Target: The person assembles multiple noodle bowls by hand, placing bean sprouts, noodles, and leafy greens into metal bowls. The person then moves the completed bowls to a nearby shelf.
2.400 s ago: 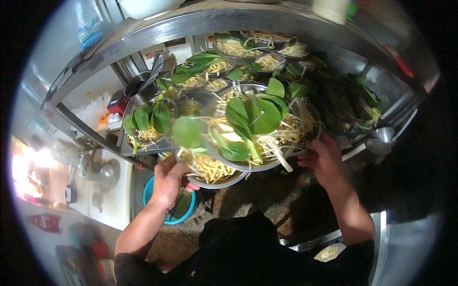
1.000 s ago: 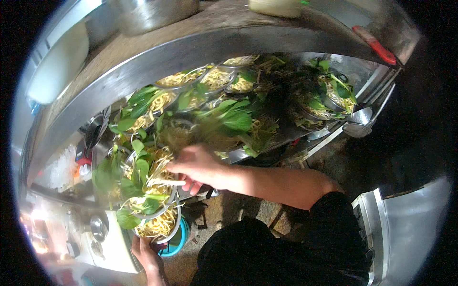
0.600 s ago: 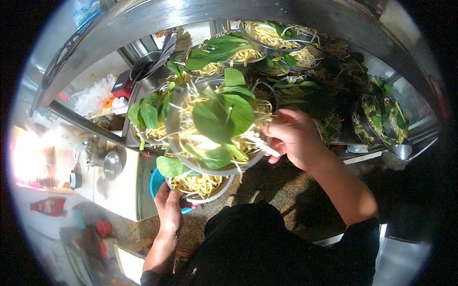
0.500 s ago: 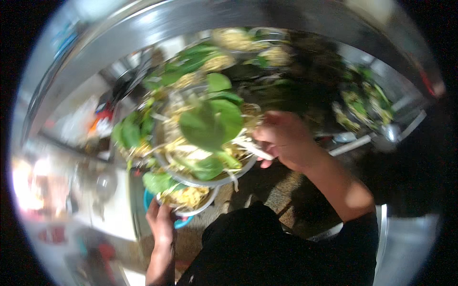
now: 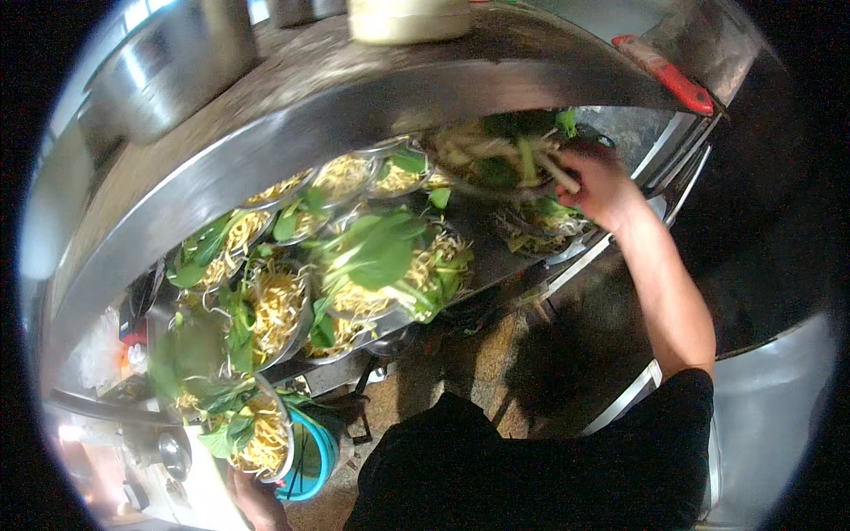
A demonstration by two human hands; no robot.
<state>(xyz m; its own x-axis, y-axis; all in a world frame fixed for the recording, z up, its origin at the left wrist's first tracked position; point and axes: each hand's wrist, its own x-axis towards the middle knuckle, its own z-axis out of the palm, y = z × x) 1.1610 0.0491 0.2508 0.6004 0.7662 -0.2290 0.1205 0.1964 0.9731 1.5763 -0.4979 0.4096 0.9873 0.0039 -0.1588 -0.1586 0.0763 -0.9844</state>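
Observation:
At the lower left, my left hand [image 5: 255,503] is closed at the underside of a bowl of bean sprouts and green leaves [image 5: 261,435]; its fingers are partly hidden. My right hand [image 5: 598,184] reaches far to the right, blurred, with closed fingers at the edge of a bowl of pale stalks and greens [image 5: 491,161]. A pale stick-like piece [image 5: 560,173] shows by its fingers; I cannot tell what it is. Several metal bowls of sprouts and leaves [image 5: 276,310] crowd the counter between my hands. One heaped bowl [image 5: 381,265] carries a large leaf on top.
A raised metal shelf [image 5: 292,146] curves across the far side, holding a large steel pot [image 5: 177,75] and a pale tub [image 5: 409,22]. A red-handled tool [image 5: 664,75] lies at the upper right. Beneath my left hand's bowl stands a turquoise bucket [image 5: 320,451] above a tiled floor.
My right hand has moved farther away and to the right. My left hand and its bowl now appear lower and farther left. The view has turned, showing more of the bowls and shelf.

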